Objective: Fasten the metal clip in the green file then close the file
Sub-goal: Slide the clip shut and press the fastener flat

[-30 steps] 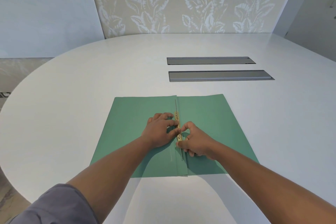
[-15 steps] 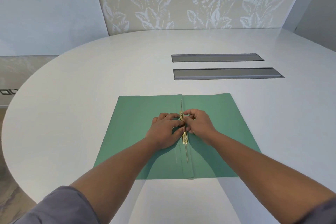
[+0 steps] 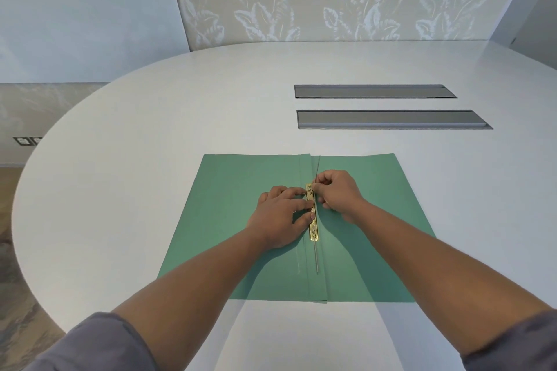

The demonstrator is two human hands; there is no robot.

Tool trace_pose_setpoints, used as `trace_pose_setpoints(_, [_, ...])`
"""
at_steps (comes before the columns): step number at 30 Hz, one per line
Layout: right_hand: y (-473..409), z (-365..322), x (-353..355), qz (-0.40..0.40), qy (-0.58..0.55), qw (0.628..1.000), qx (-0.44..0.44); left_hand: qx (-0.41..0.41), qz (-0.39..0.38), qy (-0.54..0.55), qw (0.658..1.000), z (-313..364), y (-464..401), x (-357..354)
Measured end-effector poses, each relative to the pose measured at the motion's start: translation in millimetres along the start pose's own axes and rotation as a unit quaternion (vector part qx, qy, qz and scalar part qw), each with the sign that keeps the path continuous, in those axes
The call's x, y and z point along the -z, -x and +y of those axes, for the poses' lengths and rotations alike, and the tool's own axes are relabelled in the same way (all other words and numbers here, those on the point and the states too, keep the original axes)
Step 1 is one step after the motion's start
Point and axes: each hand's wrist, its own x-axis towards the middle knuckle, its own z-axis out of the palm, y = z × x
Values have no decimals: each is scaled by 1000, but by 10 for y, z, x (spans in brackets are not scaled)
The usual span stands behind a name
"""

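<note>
Green file: lying open and flat on the white table, both covers spread, spine fold running away from the viewer. Metal clip: gold-coloured strip set along the file's spine fold, with a thin metal prong running out of it both toward the far edge and toward the near edge of the file. Left hand: palm down on the file's left cover, just left of the clip, fingers extended and pressing against the strip's left side at its middle, thumb tip touching the strip lower down; not clenched, grasping nothing. Right hand: on the file's right cover, knuckles raised, fingers curled, thumb and forefinger pinched at the far end of the clip where the thin prong passes; whether the prong or the strip is held cannot be told. Both forearms reach in from the near edge of the file, converging on the clip. Two grey recessed slots: set in the table beyond the file's far edge.
</note>
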Motion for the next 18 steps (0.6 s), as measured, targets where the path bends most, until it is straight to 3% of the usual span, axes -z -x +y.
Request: trace_pose_setpoints(18, [-264,-115,-64,-43,132,988,61,2,-12,1,1000,-16,-15,-8])
